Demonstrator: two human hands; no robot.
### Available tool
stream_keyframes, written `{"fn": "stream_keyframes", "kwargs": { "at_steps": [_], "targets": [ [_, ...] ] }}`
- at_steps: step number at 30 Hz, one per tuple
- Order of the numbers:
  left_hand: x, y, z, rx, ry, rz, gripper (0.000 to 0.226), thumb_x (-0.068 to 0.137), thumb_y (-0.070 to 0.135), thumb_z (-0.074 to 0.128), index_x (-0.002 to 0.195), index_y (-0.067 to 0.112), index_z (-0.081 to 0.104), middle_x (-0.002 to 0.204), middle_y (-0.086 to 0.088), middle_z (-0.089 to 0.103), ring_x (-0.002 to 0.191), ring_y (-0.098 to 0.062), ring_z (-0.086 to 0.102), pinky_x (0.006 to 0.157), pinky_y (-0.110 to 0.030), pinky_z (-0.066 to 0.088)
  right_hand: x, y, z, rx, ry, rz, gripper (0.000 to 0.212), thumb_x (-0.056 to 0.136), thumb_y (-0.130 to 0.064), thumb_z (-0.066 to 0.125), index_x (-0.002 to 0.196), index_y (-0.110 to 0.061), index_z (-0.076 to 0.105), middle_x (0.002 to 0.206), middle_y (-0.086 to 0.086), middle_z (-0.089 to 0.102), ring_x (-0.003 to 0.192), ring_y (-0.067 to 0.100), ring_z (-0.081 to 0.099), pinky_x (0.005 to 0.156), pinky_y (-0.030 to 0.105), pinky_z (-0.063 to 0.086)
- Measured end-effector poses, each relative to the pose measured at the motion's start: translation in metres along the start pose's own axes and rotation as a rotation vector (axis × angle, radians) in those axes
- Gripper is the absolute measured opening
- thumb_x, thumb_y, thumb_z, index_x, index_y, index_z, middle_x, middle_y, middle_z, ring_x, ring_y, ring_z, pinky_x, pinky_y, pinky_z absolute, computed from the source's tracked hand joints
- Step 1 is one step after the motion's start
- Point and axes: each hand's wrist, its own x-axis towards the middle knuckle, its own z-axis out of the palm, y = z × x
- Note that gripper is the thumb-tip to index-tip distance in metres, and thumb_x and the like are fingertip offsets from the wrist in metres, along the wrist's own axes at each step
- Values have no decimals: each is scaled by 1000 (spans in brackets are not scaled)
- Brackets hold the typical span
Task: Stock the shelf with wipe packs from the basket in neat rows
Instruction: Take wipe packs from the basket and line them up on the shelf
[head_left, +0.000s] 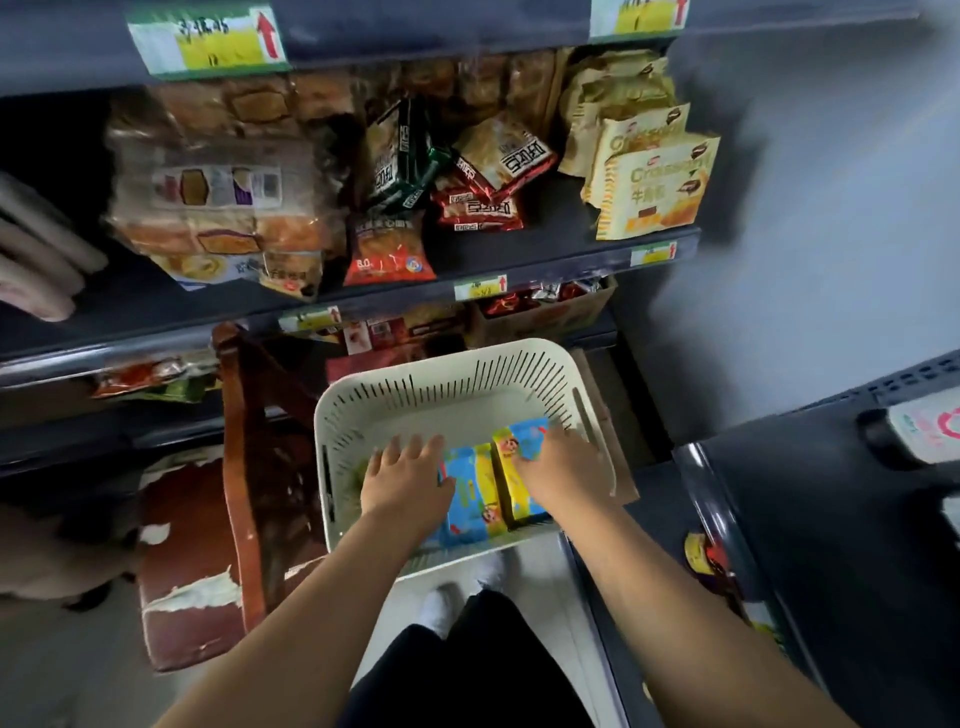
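A cream slotted basket (441, 384) sits low in front of the shelves and holds blue-and-yellow wipe packs. My left hand (405, 480) lies with spread fingers on the left side of one pack (472, 499). My right hand (556, 467) lies over the right pack (511, 467), its fingers bent over the pack's far right edge. Whether either hand has a firm hold cannot be made out. The dark shelf (545, 262) above carries snack bags.
Bread loaves (208, 192), red and green snack bags (467, 182) and croissant packs (654, 182) fill the middle shelf. A worn brown chair (208, 545) stands left of the basket. Another dark shelf unit (831, 519) stands at the right. My legs and white shoes are below.
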Motion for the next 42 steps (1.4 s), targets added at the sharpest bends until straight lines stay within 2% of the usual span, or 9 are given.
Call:
{"fn": "stream_keyframes", "kwargs": {
  "at_steps": [4,7,11,14,21,25,30,37,42],
  "targets": [
    [23,-5,6,90,-148,-163,70,91,28,61,154,25,29,157,-6,36,148,-34,30,119,-47,28,27,3,17,-11,-104,125,61,95,-42,64,146,-13,48,144,11,52,131,30,54,103,39,47],
    [33,-18,3,168,-195,-149,60,92,12,57,147,29,44,143,-6,47,131,-32,50,102,-43,46,43,7,34,49,-71,159,54,91,-40,71,134,-10,56,135,11,55,120,30,61,93,39,52],
    [39,-39,12,116,-156,-148,51,91,14,57,140,25,47,134,-8,44,118,-32,55,93,-41,51,49,9,38,62,55,153,50,85,-39,79,123,-13,60,121,7,61,107,28,65,78,34,48],
    [44,-53,19,138,-112,-180,49,88,22,65,134,23,48,132,-8,41,114,-33,53,96,-42,48,51,10,44,91,101,122,51,80,-40,82,115,-13,58,116,7,61,106,29,65,80,38,53],
    [57,-59,24,-325,-12,-288,46,82,-1,64,121,22,71,124,-11,54,115,-35,56,98,-33,47,53,15,56,577,-82,93,33,79,-19,77,101,-23,52,91,-7,67,87,23,67,78,43,57],
    [60,-60,21,-381,-130,-326,45,75,11,79,118,20,70,119,-8,63,103,-28,63,83,-27,51,48,22,59,606,-139,56,16,80,-16,70,94,-17,62,88,0,70,84,24,68,76,43,59],
    [49,-60,24,-76,-69,-177,50,78,34,77,125,26,65,121,-4,61,115,-27,51,98,-34,47,37,28,52,589,-133,54,9,82,-16,70,86,-14,62,85,1,69,81,25,66,73,42,56],
    [28,-56,51,39,72,-101,58,68,29,83,122,22,65,116,-5,55,104,-31,57,87,-40,52,32,33,56,523,-144,7,17,86,-21,70,91,-11,58,89,3,66,82,26,65,71,42,54],
    [30,-59,45,17,36,-126,61,68,30,84,125,21,63,121,-7,59,111,-32,57,94,-39,49,30,33,59,425,-147,-77,20,99,-31,59,113,-18,51,98,7,67,90,33,63,77,42,52]
  ]
}}
